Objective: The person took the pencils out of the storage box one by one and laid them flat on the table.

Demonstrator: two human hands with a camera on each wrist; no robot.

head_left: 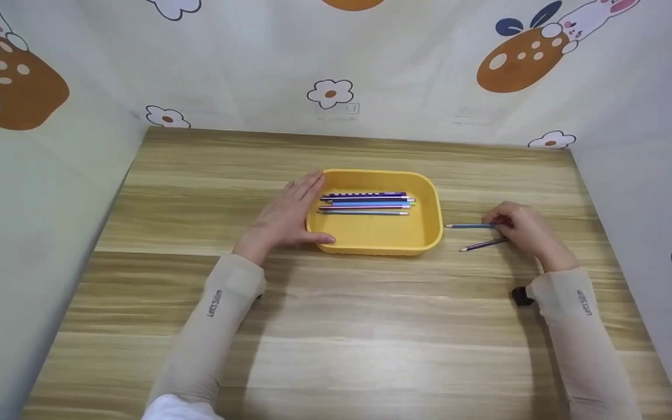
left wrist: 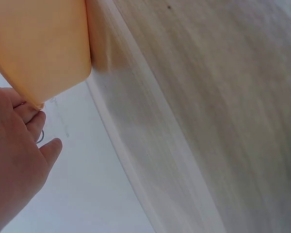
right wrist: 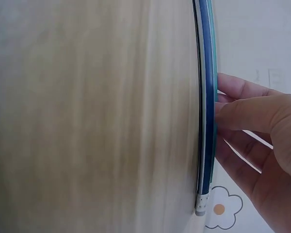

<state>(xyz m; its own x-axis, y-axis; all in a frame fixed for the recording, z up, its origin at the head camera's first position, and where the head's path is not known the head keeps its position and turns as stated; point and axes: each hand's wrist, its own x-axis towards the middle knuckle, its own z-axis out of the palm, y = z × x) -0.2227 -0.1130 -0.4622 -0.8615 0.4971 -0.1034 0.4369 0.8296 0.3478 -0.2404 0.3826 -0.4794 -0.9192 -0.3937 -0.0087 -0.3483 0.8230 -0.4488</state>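
Observation:
A yellow rectangular plastic box (head_left: 375,252) stands on the wooden table, with several pencils (head_left: 365,204) lying lengthwise inside. My left hand (head_left: 286,219) rests against its left end, fingers stretched along the far corner and thumb at the near rim. The left wrist view shows fingertips touching the rim of the box (left wrist: 63,48). Right of the box, my right hand (head_left: 524,230) pinches a blue pencil (head_left: 469,226) whose tip points toward the box. Closer to me, a dark purple pencil (head_left: 482,245) lies slanted, its far end hidden beneath the hand. A dark blue pencil (right wrist: 208,121) crosses in front of the right fingertips.
Wood-grain table (head_left: 382,326) surrounds the box. Patterned curtains (head_left: 254,70) with flowers and rabbits enclose the table's back and sides. A small black object (head_left: 521,296) shows at the right cuff.

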